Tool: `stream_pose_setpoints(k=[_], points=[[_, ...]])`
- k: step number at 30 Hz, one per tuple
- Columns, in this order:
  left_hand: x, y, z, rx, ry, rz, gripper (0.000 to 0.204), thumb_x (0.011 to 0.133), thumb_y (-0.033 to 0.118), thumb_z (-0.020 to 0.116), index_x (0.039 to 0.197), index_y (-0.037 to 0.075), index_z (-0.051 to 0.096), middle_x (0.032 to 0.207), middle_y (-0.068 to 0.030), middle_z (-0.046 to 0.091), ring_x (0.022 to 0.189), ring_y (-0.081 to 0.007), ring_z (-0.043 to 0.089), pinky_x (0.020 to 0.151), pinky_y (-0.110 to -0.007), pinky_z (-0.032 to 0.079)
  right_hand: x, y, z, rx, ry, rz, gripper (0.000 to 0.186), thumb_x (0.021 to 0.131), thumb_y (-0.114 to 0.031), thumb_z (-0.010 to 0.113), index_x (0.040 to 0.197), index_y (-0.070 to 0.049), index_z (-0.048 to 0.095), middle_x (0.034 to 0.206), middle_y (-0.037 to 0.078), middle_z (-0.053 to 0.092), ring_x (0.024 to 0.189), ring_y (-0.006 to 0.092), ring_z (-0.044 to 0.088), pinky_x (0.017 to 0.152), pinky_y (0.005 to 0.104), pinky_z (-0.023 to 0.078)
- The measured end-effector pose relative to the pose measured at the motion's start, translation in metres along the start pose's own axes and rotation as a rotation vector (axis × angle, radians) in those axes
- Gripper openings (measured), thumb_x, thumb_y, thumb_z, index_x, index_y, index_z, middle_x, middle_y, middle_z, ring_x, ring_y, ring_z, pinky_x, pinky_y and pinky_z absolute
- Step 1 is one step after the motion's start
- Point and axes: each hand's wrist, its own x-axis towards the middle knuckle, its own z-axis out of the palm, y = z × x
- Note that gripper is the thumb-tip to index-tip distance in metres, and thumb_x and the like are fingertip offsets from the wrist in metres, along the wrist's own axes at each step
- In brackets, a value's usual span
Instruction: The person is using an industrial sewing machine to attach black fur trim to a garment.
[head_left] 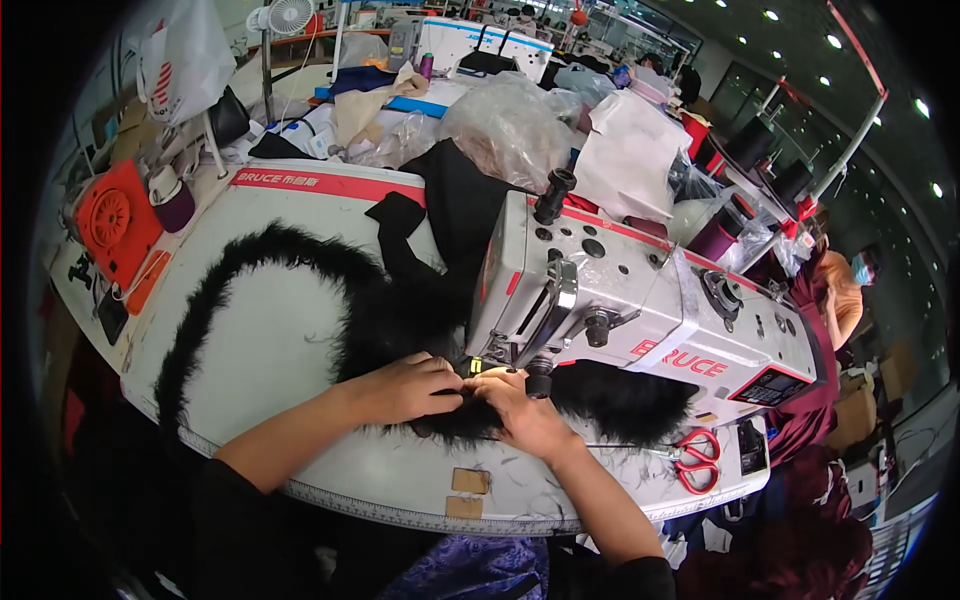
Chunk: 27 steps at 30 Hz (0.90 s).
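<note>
A white industrial sewing machine (640, 290) stands on the table, its needle area lit by a small lamp. Black shaggy fur trim (250, 250) curves in a long strip on the left and bunches under the machine head. Just left of the needle, my left hand (410, 388) pinches the edge of the fur, fingers closed. My right hand (525, 410) is closed on the same edge beside it, close under the presser foot area. The fingertips of both hands nearly meet, and what lies exactly between them is partly hidden.
Red-handled scissors (697, 462) lie at the right front of the white table (285, 330). Two small tan squares (470, 481) sit near the front edge. Black fabric (465, 195) and plastic bags (510, 125) pile up behind. An orange fan-like device (108, 212) stands at the left.
</note>
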Motion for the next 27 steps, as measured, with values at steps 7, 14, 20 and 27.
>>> stream_pose_setpoints(k=[7, 14, 20, 27], points=[[0.004, -0.002, 0.003, -0.078, 0.063, -0.053, 0.023, 0.071, 0.004, 0.055, 0.093, 0.006, 0.058, 0.081, -0.0037, 0.052, 0.082, -0.0196, 0.054, 0.075, -0.031, 0.043, 0.0, 0.004, 0.001, 0.008, 0.055, 0.033, 0.052, 0.054, 0.004, 0.067, 0.104, -0.006, 0.054, 0.112, 0.007, 0.055, 0.107, 0.0262, 0.049, 0.089, 0.0351, 0.041], [-0.001, -0.007, 0.003, -0.052, 0.026, -0.049, 0.025, 0.065, 0.0, 0.059, 0.091, 0.0, 0.06, 0.088, -0.0091, 0.057, 0.086, -0.0251, 0.058, 0.078, -0.035, 0.047, 0.004, 0.007, 0.004, 0.03, 0.072, 0.036, 0.051, 0.058, 0.004, 0.064, 0.108, -0.006, 0.055, 0.102, 0.011, 0.057, 0.095, 0.0305, 0.055, 0.082, 0.0365, 0.047], [0.003, -0.001, -0.001, -0.017, 0.035, -0.038, 0.027, 0.064, 0.0, 0.06, 0.09, -0.001, 0.06, 0.087, -0.01, 0.058, 0.084, -0.0265, 0.058, 0.074, -0.036, 0.048, 0.003, 0.0, -0.001, 0.046, 0.166, -0.014, 0.048, 0.058, 0.004, 0.064, 0.105, -0.005, 0.054, 0.099, 0.012, 0.057, 0.095, 0.0304, 0.056, 0.081, 0.037, 0.047], [0.0, -0.002, 0.002, -0.023, 0.035, -0.073, 0.03, 0.06, 0.0, 0.062, 0.089, -0.002, 0.059, 0.087, -0.0106, 0.058, 0.084, -0.0281, 0.058, 0.076, -0.037, 0.048, 0.001, 0.008, 0.01, -0.065, 0.179, -0.057, 0.042, 0.065, -0.001, 0.064, 0.105, -0.005, 0.055, 0.099, 0.013, 0.058, 0.094, 0.0316, 0.056, 0.083, 0.037, 0.046]])
